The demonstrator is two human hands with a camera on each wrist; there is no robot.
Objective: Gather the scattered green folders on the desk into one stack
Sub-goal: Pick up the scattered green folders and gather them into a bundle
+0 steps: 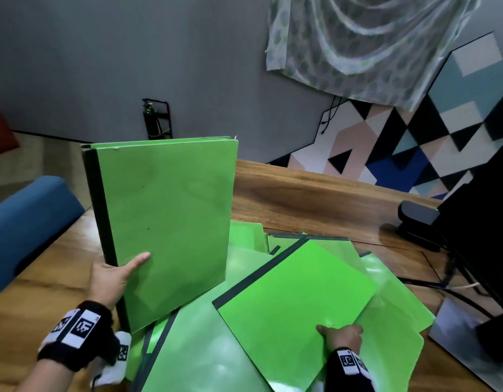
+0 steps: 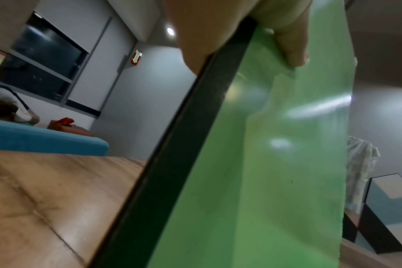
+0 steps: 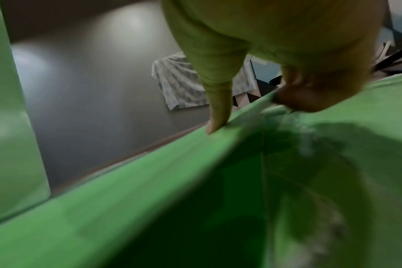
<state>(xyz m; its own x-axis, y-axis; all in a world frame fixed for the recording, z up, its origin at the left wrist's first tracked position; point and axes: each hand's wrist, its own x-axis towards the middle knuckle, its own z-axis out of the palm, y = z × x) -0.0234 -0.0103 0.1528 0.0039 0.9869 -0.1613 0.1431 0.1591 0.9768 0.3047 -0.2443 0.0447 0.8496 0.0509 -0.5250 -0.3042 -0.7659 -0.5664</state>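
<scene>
A thick bundle of green folders (image 1: 171, 222) with a dark spine stands upright on the wooden desk (image 1: 301, 193). My left hand (image 1: 114, 275) grips it near the spine, thumb across the front cover (image 2: 276, 163). A bright green folder (image 1: 295, 292) with a dark spine strip lies tilted on top of several scattered green folders (image 1: 216, 349). My right hand (image 1: 340, 336) pinches its near edge, thumb on top (image 3: 218, 108), the other fingers underneath; the edge is raised off the pile in the right wrist view.
A black monitor (image 1: 484, 236) with its stand and cables occupies the desk's right side. A dark device (image 1: 417, 219) sits behind the pile. A blue seat (image 1: 27, 222) lies beyond the desk's left edge. Bare wood (image 2: 46, 199) shows left of the upright bundle.
</scene>
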